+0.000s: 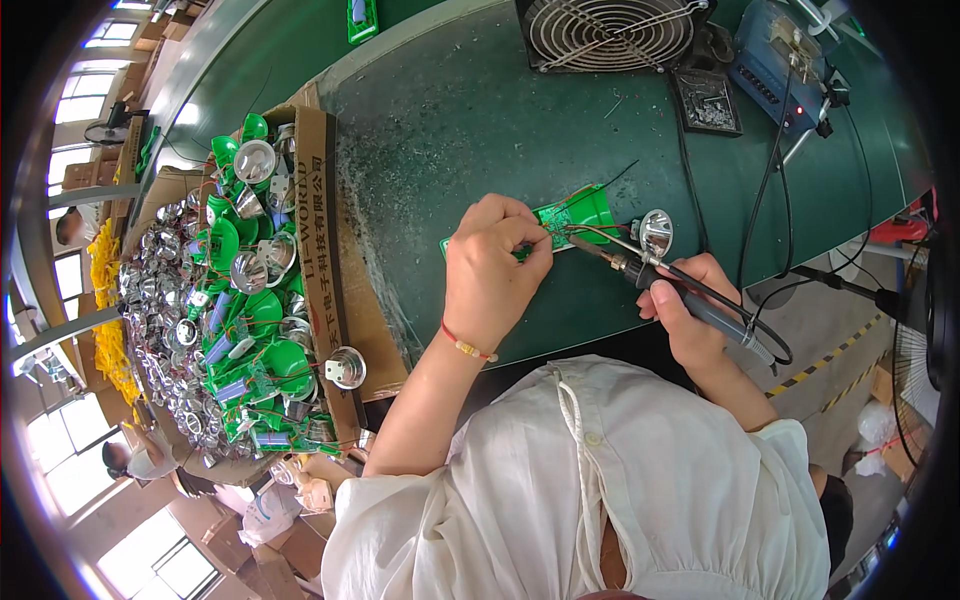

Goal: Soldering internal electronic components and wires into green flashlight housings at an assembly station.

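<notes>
My right hand [692,312] grips a soldering iron [712,312] by its dark handle, and a thin metal tube runs alongside the iron. The tip points left at a small green circuit board [556,222] in a green plastic housing [594,210] on the bench. Over the housing's left part, my left hand [496,255] is closed in a pinch at the board's edge. What its fingertips hold is hidden. Thin red and black wires run from the board. A silver lamp reflector [656,230] sits just right of the housing, beyond the iron.
At left a cardboard box [322,190] is heaped with silver reflectors and green lamp housings; one reflector [346,368] lies at its near edge. A fan with a wire guard [610,38], a small dark tray [708,102] and a blue soldering machine [775,75] stand at the back, with cables at right.
</notes>
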{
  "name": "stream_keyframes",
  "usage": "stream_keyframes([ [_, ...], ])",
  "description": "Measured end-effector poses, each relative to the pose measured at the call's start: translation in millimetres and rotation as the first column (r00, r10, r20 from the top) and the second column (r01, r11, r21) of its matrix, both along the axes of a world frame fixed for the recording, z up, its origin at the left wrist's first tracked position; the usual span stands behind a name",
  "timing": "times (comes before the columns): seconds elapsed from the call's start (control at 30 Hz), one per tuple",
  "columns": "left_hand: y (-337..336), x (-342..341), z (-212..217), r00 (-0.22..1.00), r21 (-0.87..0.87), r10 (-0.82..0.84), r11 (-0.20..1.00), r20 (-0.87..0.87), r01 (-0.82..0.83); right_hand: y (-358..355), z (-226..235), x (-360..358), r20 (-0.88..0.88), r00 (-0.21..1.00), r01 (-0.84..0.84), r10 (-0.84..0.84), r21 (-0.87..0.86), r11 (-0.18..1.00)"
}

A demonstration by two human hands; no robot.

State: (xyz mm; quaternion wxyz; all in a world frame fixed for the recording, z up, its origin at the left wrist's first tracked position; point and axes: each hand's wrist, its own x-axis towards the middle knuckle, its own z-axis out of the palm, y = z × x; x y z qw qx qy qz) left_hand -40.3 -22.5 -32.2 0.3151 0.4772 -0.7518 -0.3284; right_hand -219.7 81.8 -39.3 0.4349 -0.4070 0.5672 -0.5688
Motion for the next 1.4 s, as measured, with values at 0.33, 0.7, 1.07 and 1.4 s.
stream_keyframes([
  [0.33, -6, 2, 2, 0.995, 0.017, -0.067, 0.998, 0.068, 0.066, 4, 6, -3, -0.048, 0.998, 0.036, -0.037, -0.025, 0.999],
  [0.7, -6, 1, 6, 0.997, 0.055, -0.058, 0.997, 0.041, 0.056, 12, 2, -15, -0.010, 0.994, 0.105, -0.107, -0.097, 0.990],
  [1.07, -11, 2, 10, 0.986, 0.089, -0.097, 0.992, 0.135, 0.085, 13, 4, -17, -0.004, 0.997, 0.073, -0.073, -0.073, 0.995],
  [1.4, -6, 5, 18, 0.969, 0.026, -0.124, 0.992, 0.215, 0.121, 8, 9, -11, 0.013, 0.999, 0.034, -0.033, -0.032, 0.999],
])
